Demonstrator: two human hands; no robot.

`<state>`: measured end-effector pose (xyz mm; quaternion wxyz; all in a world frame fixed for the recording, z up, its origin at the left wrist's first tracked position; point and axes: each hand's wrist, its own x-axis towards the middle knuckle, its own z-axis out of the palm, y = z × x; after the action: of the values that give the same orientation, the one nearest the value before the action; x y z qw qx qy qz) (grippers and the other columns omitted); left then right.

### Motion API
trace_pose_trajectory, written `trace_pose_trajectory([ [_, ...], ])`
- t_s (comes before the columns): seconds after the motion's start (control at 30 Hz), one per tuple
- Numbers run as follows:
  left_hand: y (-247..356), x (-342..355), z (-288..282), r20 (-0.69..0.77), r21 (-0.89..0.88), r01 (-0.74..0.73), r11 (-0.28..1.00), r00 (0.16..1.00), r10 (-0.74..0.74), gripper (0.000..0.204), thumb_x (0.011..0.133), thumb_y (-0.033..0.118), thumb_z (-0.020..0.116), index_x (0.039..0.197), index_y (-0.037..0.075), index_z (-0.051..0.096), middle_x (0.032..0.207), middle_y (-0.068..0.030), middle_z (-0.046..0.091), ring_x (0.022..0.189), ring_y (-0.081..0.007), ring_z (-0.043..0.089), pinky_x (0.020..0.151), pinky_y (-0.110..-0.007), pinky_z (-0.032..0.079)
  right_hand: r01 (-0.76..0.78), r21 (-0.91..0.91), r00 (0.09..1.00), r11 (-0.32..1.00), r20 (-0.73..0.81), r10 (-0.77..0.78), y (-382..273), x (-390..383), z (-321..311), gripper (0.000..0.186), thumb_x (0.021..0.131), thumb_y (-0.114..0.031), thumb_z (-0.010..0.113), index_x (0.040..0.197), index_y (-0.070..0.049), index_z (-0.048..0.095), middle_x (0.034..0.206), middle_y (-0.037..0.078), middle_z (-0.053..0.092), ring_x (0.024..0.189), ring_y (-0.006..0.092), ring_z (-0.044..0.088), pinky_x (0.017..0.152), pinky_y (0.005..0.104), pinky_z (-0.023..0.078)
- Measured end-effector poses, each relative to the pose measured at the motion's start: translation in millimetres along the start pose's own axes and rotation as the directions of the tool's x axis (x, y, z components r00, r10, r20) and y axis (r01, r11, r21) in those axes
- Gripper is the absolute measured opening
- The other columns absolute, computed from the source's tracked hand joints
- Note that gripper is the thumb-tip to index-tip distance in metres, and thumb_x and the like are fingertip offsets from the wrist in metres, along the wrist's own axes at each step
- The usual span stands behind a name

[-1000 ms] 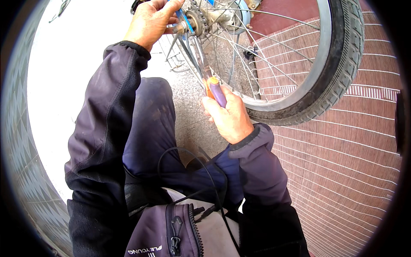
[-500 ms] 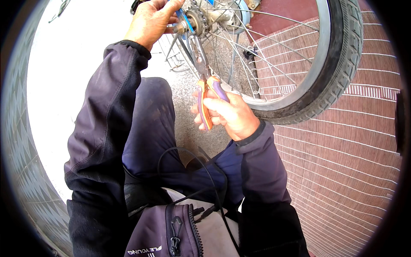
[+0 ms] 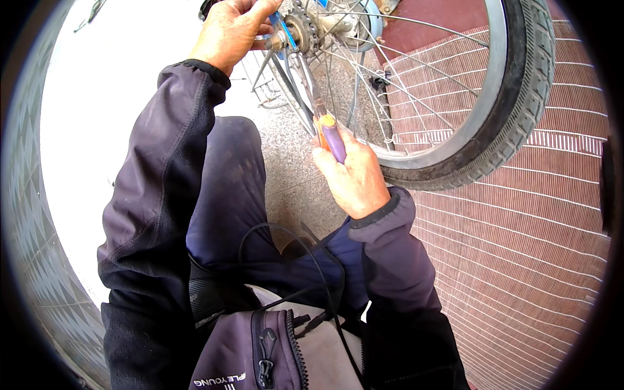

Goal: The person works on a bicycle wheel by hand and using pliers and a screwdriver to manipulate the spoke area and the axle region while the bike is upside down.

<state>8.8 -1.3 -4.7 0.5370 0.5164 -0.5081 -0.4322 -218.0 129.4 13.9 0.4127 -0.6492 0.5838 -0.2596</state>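
Head view, left hand: your left hand point(image 3: 229, 32) grips the axle end beside the sprocket point(image 3: 305, 29), fingers curled tight on it.
Head view, right hand: your right hand point(image 3: 351, 175) is wrapped around the purple-and-orange handles of the pliers point(image 3: 325, 123), whose nose reaches up toward the hub.
Wheel: the bicycle wheel point(image 3: 513, 97) stands over the red brick paving point(image 3: 520, 260).
Risk: the pliers could slip off (the bite is hidden) and jab your left fingers point(image 3: 260, 29) or snag a spoke.
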Motion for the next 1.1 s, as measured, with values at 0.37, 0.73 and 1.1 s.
trace_pose_trajectory([
  [0.37,17.3,-2.3,6.7,0.045,-0.209,0.151,0.966,0.988,-0.145,0.031,0.094,0.031,0.058,0.097,0.000,0.061,0.084,-0.0050,0.062,0.070,-0.0129,0.059,0.061,-0.029,0.055,-0.012,-0.162,1.000,0.987,0.003,0.012,-14.0,-0.5,-6.9,0.036,0.084,-0.018,0.058,0.115,-0.001,0.057,0.083,0.027,0.062,0.079,0.0419,0.062,0.070,0.0439,0.048],
  [0.73,22.9,-3.3,5.7,0.042,-0.190,0.146,0.971,0.989,-0.140,0.033,0.094,0.031,0.058,0.098,-0.002,0.061,0.084,-0.0059,0.063,0.070,-0.0136,0.060,0.061,-0.029,0.055,0.006,-0.215,1.000,0.977,0.015,-0.002,-21.9,0.7,-9.3,0.036,0.084,-0.018,0.059,0.115,0.001,0.056,0.084,0.026,0.063,0.081,0.0422,0.062,0.070,0.0444,0.048],
  [1.1,20.6,-2.7,3.9,0.039,-0.188,0.148,0.971,0.989,-0.143,0.033,0.094,0.030,0.058,0.096,-0.003,0.061,0.084,-0.0065,0.061,0.070,-0.0141,0.060,0.060,-0.029,0.055,-0.011,-0.216,1.000,0.976,-0.016,0.008,-17.5,-1.8,-3.3,0.040,0.084,-0.018,0.060,0.118,0.002,0.055,0.084,0.026,0.063,0.080,0.0413,0.063,0.070,0.0448,0.048],
])
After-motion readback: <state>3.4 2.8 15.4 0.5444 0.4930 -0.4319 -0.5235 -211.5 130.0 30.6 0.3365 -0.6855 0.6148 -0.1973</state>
